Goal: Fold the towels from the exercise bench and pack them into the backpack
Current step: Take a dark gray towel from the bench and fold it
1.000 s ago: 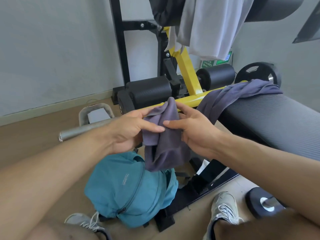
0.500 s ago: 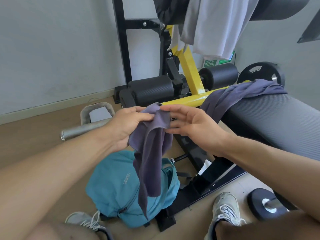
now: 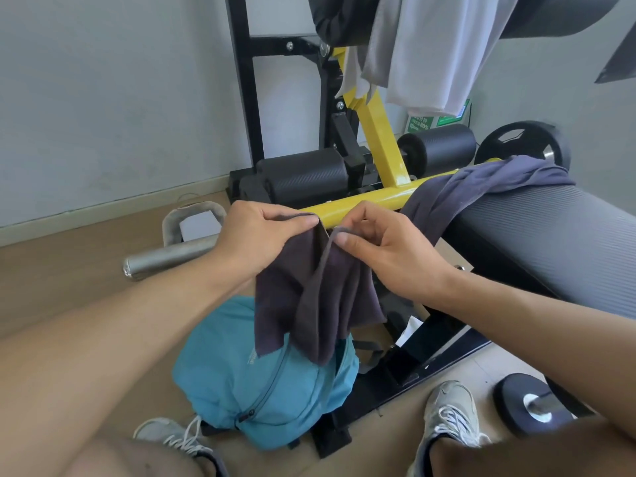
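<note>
Two hands hold one dark towel (image 3: 309, 297) by its top edge, in the air above the backpack (image 3: 241, 383). Left hand (image 3: 261, 232) pinches the top hem at about 10 o'clock of the cloth, thumb and forefinger closed on it. Right hand (image 3: 385, 246) pinches the neighbouring corner at about 1 o'clock, fingers curled round a thin fold. Both pinch points sit close together, almost touching, so the towel hangs bunched, long axis running straight down toward 6 o'clock.

Key relation: cloth hangs directly below both grips, loose lower end just over the teal backpack, which lies on the floor at 6 o'clock from the hands. Backpack opening is not clearly readable from here; a zip line runs across its face.

Judgement: folding not finished, towel looks twisted rather than flat. Next move likely needs the hands to part sideways, 9 and 3 o'clock, to spread the edge. Neither hand is clearly nearer the bag.

Second towel (image 3: 481, 187) is draped over the bench pad (image 3: 550, 242) at 2 o'clock, well apart from the right hand, untouched. Pale cloth (image 3: 430, 46) hangs from the roller at 12 o'clock.
</note>
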`<state>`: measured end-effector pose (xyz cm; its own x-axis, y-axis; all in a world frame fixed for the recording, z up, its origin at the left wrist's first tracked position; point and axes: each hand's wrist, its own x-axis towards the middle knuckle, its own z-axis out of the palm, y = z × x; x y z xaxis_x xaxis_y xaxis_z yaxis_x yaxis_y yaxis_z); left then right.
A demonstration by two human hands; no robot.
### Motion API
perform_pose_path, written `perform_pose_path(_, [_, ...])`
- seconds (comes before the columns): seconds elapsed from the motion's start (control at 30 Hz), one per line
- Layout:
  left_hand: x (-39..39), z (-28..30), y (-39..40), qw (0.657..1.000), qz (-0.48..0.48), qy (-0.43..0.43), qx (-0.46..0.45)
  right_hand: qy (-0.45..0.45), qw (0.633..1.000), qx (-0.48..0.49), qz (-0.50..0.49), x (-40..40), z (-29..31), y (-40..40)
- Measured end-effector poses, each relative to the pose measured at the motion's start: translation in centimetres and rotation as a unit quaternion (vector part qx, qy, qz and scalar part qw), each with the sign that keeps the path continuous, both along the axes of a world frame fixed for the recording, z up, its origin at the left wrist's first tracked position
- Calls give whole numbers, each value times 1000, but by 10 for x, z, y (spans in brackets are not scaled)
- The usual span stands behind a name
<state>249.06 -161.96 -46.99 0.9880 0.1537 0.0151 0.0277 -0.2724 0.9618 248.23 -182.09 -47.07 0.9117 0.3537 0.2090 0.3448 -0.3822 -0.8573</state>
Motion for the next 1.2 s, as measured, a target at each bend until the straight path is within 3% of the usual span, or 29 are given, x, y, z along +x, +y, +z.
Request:
perform_pose_path(0.23, [-12, 5, -11, 973, -104, 124, -163, -25, 999, -15, -16, 0, -1, 4])
perform_pose_path(0.5, [-8, 3, -8, 947, -141, 152, -247, -18, 998, 3, -53, 2, -1, 6])
perform_pose_path(0.73, [-10, 4, -8, 966, -193, 82, -153, -32, 996, -7, -86, 6, -4, 1])
perform_pose_path(1.0, [-10, 4, -8, 970, -202, 72, -116, -20, 995, -2, -100, 5, -7, 2])
perform_pose_path(1.2, [-9, 2, -4, 976, -212, 38, 18, -16, 996, -6, -85, 4, -7, 3])
